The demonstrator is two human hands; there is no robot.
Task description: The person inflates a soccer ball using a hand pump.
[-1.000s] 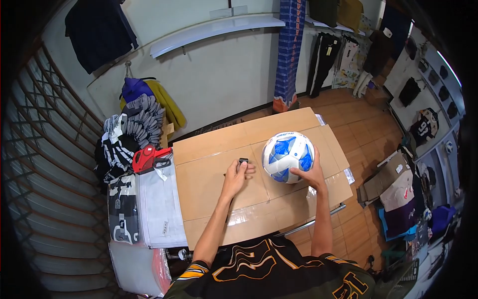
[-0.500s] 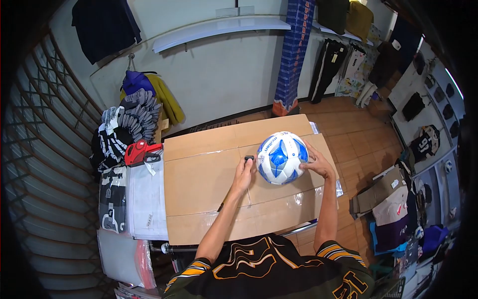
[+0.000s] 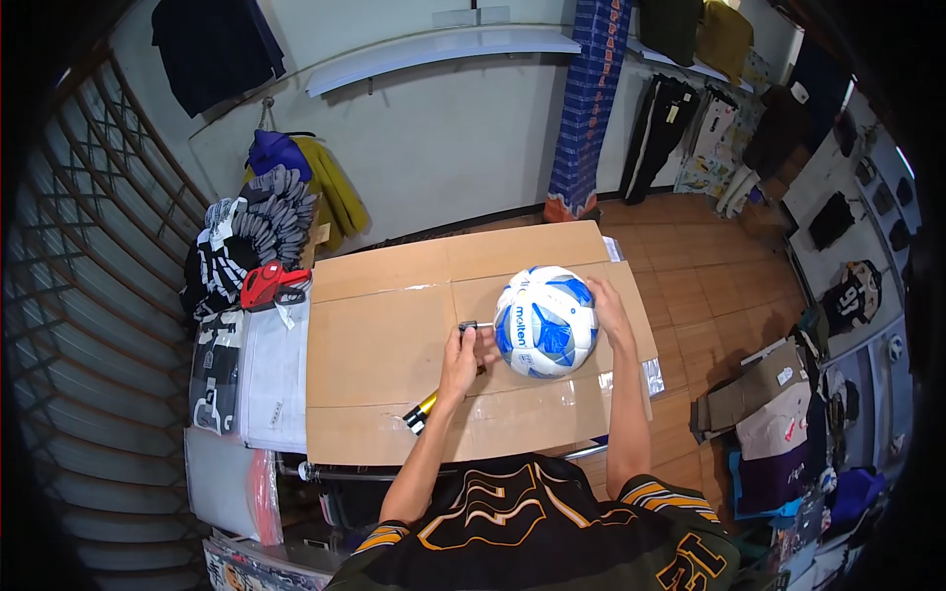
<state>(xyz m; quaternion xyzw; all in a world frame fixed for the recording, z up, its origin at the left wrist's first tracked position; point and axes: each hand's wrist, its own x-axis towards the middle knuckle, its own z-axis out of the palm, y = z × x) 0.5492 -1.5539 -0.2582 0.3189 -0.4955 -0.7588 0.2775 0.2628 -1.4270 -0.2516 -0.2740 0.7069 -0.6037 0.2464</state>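
Note:
A white and blue ball (image 3: 545,322) with "molten" lettering rests on the flat cardboard (image 3: 384,345). My right hand (image 3: 612,313) lies against the ball's right side, fingers curved over it. Left of the ball, my left hand (image 3: 464,357) is closed on a small dark-tipped tool (image 3: 469,325), whose thin pale end points at the ball; whether it enters the ball is too small to tell. A yellow and black cylinder (image 3: 422,412) lies on the cardboard beside my left wrist, partly covered by it.
A red tape dispenser (image 3: 272,286) and folded packaged garments (image 3: 215,374) are left of the cardboard. Grey gloves (image 3: 278,219) are heaped behind them. A blue pillar (image 3: 586,108) stands at the back wall. More clothes (image 3: 774,424) are stacked at the right.
The ball has turned, bringing its lettering to the front left, and sits slightly further left. My left hand has shifted left and down. More of the yellow and black cylinder shows.

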